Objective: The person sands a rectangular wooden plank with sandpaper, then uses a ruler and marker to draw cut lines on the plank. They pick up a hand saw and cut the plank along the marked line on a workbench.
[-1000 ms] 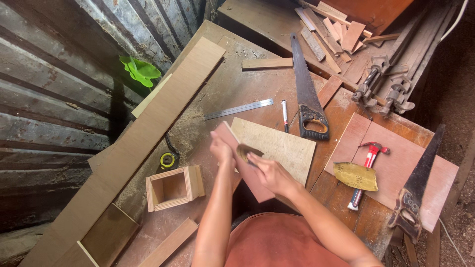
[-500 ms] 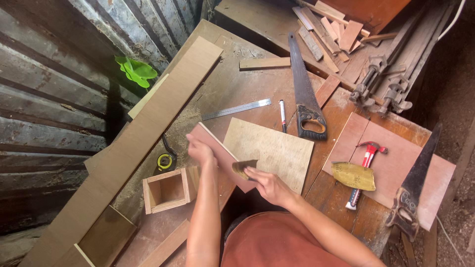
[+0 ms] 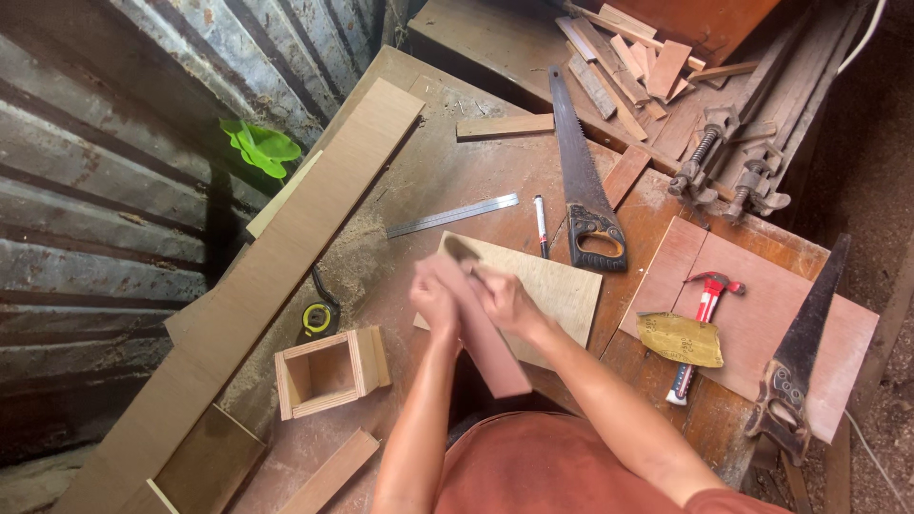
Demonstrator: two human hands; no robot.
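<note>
Head view, looking down on a cluttered wooden bench (image 3: 447,171). The person seems to be sanding a reddish board (image 3: 476,328), held tilted just above a pale plywood sheet (image 3: 557,286). The left hand (image 3: 433,303) grips the board's edge, fingers closed on it. The right hand (image 3: 503,297) presses a small dark piece (image 3: 461,249), likely sandpaper, on its upper end; blur hides the finger detail. Both forearms reach forward from the body, elbows bent. The next stroke probably calls for a steady grip.

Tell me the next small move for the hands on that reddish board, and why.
Probably draw the right hand back down the edge of the reddish board in another stroke. The left hand grips the board tilted over the workbench, both hands are motion-blurred, and the right is near the board's top end.
</note>
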